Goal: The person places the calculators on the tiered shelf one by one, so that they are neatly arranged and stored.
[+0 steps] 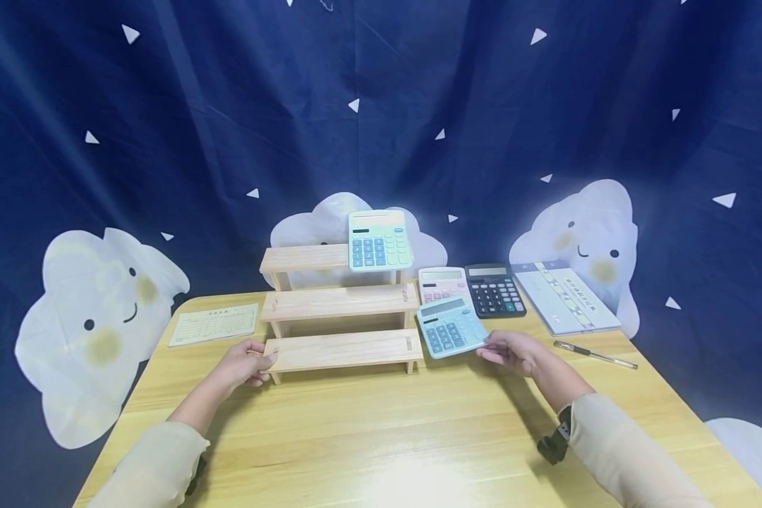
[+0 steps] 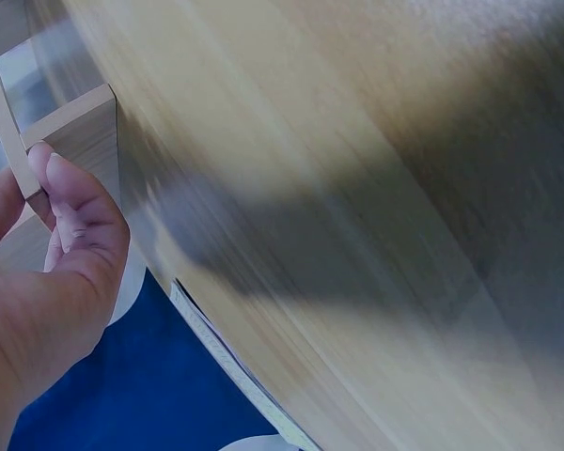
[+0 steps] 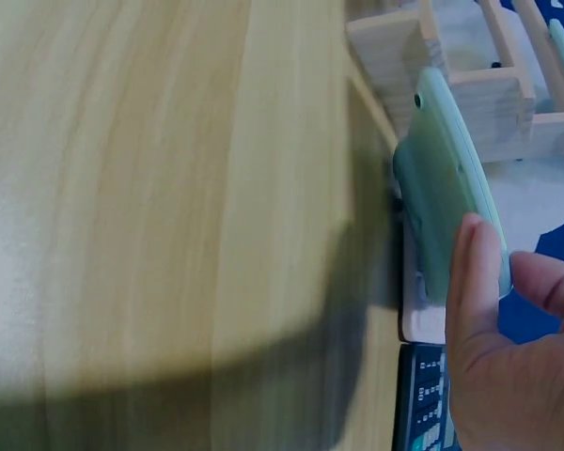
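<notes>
Dark blue curtain [image 1: 390,159] hangs behind the wooden table [image 1: 330,437], where a three-step rack [image 1: 343,302] stands. From here I see my right hand [image 1: 516,349] pinching a blue calculator [image 1: 451,327] by its near right corner, thumb on one side, fingers on the other. It lies left of that hand, between it and the right end of the lowest shelf [image 1: 346,351], partly covering a pink calculator [image 1: 443,282] in my head view; whether it touches the shelf I can't tell. Its long axis runs display end away and slightly left. My left hand [image 1: 243,364], farther off, grips the shelf's left end.
</notes>
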Action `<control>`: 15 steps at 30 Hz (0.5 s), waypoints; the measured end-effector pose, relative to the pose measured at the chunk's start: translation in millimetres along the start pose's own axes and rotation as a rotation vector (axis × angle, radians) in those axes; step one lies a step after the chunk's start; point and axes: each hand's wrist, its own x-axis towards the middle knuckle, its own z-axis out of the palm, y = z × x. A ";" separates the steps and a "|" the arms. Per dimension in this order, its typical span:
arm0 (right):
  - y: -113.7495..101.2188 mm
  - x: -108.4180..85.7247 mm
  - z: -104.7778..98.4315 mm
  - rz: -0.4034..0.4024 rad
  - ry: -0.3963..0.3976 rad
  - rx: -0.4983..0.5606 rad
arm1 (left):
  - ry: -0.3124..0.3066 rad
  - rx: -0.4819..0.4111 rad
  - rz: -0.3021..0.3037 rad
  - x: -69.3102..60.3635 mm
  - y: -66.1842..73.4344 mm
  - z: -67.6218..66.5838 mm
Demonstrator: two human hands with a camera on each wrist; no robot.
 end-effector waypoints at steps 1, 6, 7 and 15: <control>-2.4 -0.7 -0.4 -0.009 0.002 0.011 | -0.001 0.002 0.001 0.5 -0.1 0.0; -21.4 -7.4 -1.4 -0.069 -0.007 0.062 | 0.000 0.006 0.002 1.9 0.4 -0.3; -26.1 -9.5 -0.6 -0.087 -0.011 0.070 | -0.001 0.006 0.001 1.8 0.5 -0.3; -61.1 -25.9 14.7 -0.150 0.011 0.245 | -0.025 -0.021 0.013 0.8 0.3 -2.3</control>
